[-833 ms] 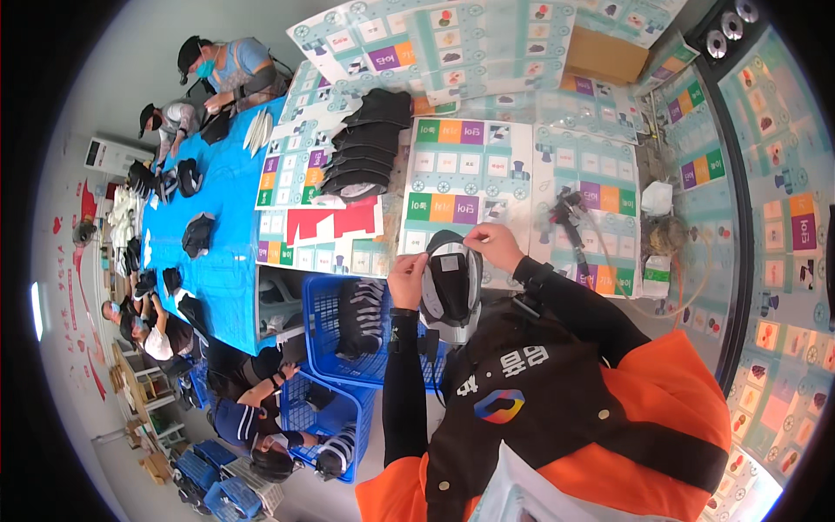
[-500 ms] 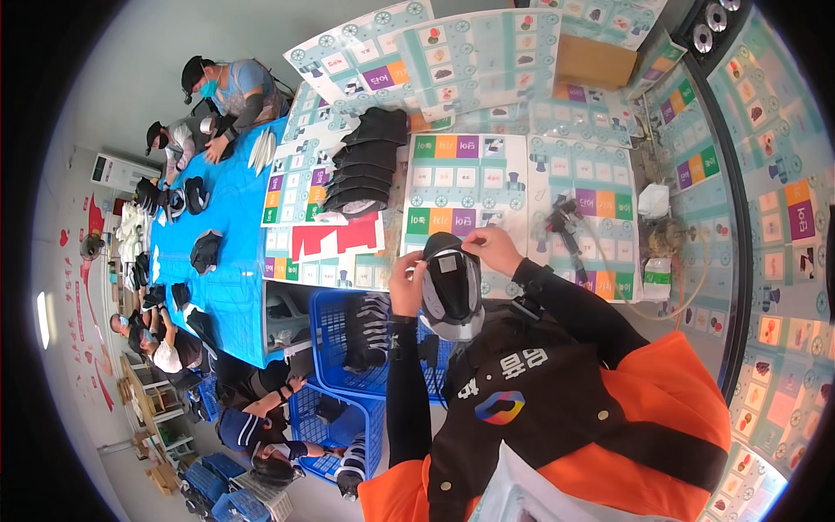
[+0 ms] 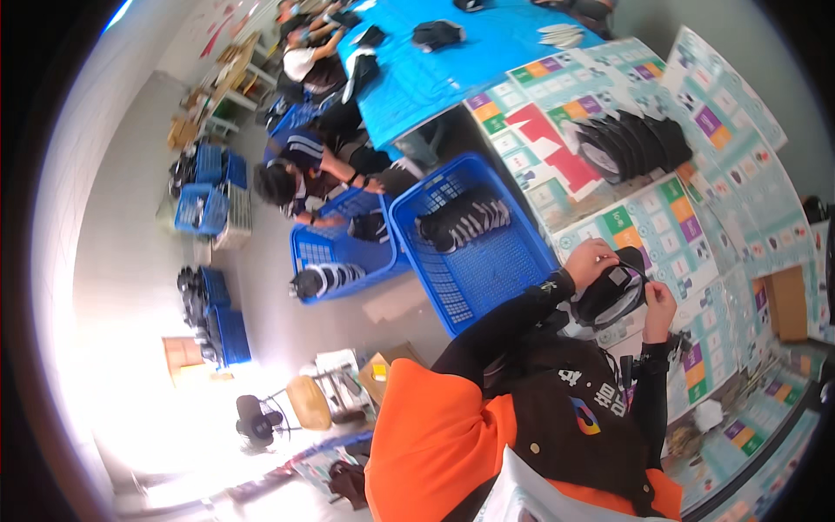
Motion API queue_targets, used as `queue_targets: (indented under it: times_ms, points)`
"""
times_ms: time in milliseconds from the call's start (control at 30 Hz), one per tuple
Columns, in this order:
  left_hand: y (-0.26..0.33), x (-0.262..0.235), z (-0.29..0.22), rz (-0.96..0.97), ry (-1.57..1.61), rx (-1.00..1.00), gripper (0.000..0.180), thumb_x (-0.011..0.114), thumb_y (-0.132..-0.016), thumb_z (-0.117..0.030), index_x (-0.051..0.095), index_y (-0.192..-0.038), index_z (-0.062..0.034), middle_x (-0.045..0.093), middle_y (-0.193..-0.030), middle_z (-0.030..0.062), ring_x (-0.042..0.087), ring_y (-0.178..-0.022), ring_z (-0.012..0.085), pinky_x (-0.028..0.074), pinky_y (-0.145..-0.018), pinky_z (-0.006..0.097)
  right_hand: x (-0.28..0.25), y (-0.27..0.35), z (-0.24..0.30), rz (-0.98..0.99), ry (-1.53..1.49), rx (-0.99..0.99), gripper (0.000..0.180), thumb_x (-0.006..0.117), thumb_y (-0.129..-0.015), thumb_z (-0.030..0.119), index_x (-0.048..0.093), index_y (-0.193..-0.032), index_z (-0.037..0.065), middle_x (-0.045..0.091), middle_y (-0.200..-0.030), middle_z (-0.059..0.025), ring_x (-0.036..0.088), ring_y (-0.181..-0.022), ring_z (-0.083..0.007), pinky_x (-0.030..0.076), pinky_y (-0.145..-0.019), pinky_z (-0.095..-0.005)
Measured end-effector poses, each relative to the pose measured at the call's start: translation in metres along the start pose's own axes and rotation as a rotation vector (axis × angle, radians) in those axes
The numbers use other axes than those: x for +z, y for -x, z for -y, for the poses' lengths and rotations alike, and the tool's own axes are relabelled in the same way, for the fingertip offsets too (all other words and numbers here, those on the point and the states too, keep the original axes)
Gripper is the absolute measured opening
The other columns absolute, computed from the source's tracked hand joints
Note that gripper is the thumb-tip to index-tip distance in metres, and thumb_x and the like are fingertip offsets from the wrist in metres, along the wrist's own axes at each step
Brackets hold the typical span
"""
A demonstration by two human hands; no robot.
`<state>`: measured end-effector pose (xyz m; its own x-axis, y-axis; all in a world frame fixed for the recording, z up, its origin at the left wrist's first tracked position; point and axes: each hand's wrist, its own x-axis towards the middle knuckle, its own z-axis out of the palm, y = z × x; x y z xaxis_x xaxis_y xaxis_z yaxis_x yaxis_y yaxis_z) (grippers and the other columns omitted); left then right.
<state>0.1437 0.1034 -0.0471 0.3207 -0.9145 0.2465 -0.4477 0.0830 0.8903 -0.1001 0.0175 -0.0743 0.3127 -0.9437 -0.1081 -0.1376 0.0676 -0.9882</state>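
Observation:
Both my hands hold a black padded cap-like item (image 3: 613, 294) with a grey patch, just above the table's edge. My left hand (image 3: 591, 259) grips its upper left rim. My right hand (image 3: 658, 300) grips the lower right side. Both arms are in black sleeves, over an orange and black vest. A row of similar black items (image 3: 626, 143) lies on the table (image 3: 696, 226), which is covered with colourful printed sheets.
A blue basket (image 3: 487, 278) holding black, white-striped pieces stands on the floor left of my hands. A crouching person (image 3: 300, 178) reaches into a second blue basket (image 3: 335, 252). More people sit at a blue table (image 3: 435, 70). Blue crates (image 3: 204, 204) line the wall. A cardboard box (image 3: 787, 300) is at right.
The view has swung left and tilted, so the floor and baskets fill more of it. Both hands still hold the black item in about the same grip.

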Motion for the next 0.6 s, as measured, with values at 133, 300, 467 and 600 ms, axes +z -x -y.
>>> queue_targets:
  times_ms: [133,300,467,600]
  points:
    - [0.003,0.012,0.006,-0.062,0.092,-0.254,0.015,0.071,-0.089,-0.02,0.074,-0.092,-0.0056,0.07,-0.088,0.0184,0.068,-0.086,0.0392,0.053,-0.077,0.047,0.0,-0.014,-0.006,0.115,0.005,0.084,0.008,0.068,-0.099,0.008,0.067,-0.102,0.0,0.065,-0.093,0.0012,0.058,-0.085,-0.007,0.046,-0.078,-0.0232]
    - [-0.018,0.006,0.045,0.127,0.038,-0.39,0.037,0.063,-0.094,-0.036,0.074,-0.095,-0.0007,0.072,-0.09,0.0229,0.069,-0.088,0.0411,0.053,-0.08,0.048,-0.002,-0.041,0.007,0.549,-0.42,0.402,0.012,0.057,-0.106,0.016,0.062,-0.107,0.004,0.066,-0.099,-0.0011,0.064,-0.089,-0.0112,0.051,-0.081,-0.0266]
    - [-0.05,-0.001,0.035,0.35,0.048,-0.527,0.044,0.057,-0.101,-0.037,0.072,-0.107,0.0042,0.073,-0.101,0.0235,0.07,-0.099,0.0397,0.052,-0.087,0.047,0.001,-0.043,0.019,0.516,-0.432,0.467,0.014,0.059,-0.105,0.016,0.061,-0.113,0.005,0.065,-0.106,-0.0023,0.064,-0.1,-0.0128,0.052,-0.09,-0.03]
    - [-0.042,0.005,0.044,0.171,-0.01,-0.562,0.041,0.056,-0.101,-0.034,0.072,-0.106,0.0035,0.073,-0.101,0.0247,0.069,-0.099,0.0409,0.052,-0.087,0.048,0.01,-0.024,0.041,0.457,0.014,0.414,0.016,0.062,-0.1,0.009,0.062,-0.116,0.004,0.066,-0.104,-0.0015,0.064,-0.099,-0.013,0.052,-0.088,-0.0288]
